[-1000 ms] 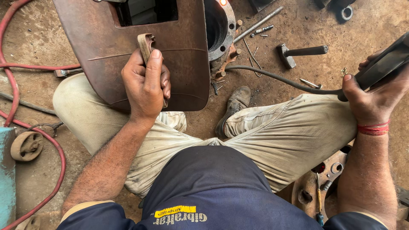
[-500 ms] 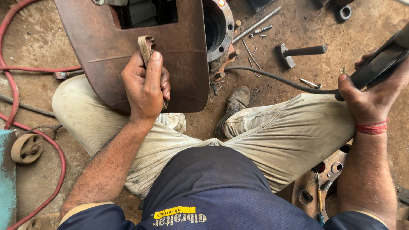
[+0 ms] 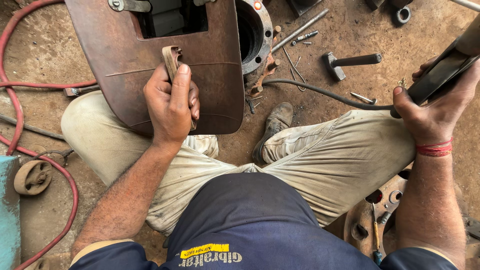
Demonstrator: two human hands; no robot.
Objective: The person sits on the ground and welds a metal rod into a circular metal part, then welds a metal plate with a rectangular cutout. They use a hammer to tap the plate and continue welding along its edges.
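My left hand (image 3: 171,106) grips the handle of a rust-brown hand-held welding shield (image 3: 125,60), held over my left knee with its dark window at the top. My right hand (image 3: 434,111) is closed around a black electrode holder (image 3: 442,72) at the right edge; its black cable (image 3: 320,92) trails left across the ground. I sit on the dirt floor in beige trousers and a dark shirt.
A round metal flange part (image 3: 257,30) lies behind the shield. A hammer (image 3: 350,62), a steel rod (image 3: 300,30) and bolts lie on the ground ahead. A red hose (image 3: 15,110) curves at left near a small wheel (image 3: 32,177). A rusty disc (image 3: 370,220) sits under my right arm.
My right hand has shifted slightly with the electrode holder, lifting it a little toward the upper right. The left hand and shield stay put.
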